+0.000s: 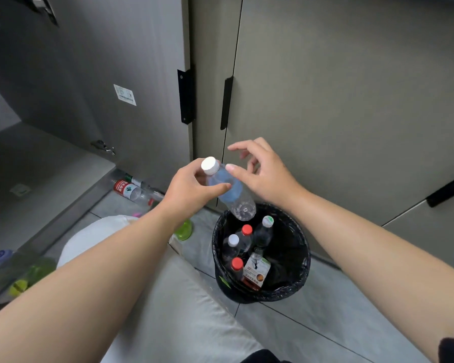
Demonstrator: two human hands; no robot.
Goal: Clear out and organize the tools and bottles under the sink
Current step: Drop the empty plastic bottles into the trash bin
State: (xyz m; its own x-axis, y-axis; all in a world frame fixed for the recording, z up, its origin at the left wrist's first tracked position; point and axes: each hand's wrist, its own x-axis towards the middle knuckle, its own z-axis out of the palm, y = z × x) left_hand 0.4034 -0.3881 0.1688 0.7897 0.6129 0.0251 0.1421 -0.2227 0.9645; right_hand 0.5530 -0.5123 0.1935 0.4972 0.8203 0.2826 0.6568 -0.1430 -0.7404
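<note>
- My left hand (pixel 194 184) grips a clear water bottle (pixel 232 197) just below its white cap (pixel 210 165), with my thumb curled across the blue label.
- The bottle is tilted, cap up and to the left, and its base hangs just above the back rim of the bin (pixel 300 239).
- My right hand (pixel 260 174) is beside the bottle with the fingers loosely spread and holding nothing. The thumb tip sits right at the bottle's shoulder, but I cannot tell whether it touches.
- The bin is black, lined with a black bag, and stands on the grey floor tiles (pixel 312 305) close to the closed cabinet doors (pixel 351 113).
- Inside the bin stand two red-capped bottles (pixel 247 229), a white-capped bottle (pixel 233 240), a green-and-white-capped bottle (pixel 268 221), and one labelled bottle (pixel 256 273) with a red and white label.
- To the left an open cabinet door (pixel 102 61) carries a small sticker (pixel 125 95).
- At its foot more bottles lie on their sides, one with a red label (pixel 127 190).
- A green lid-like item (pixel 184 229) shows just past my left forearm.
- Blurred green items (pixel 29 273) lie at the far left.
</note>
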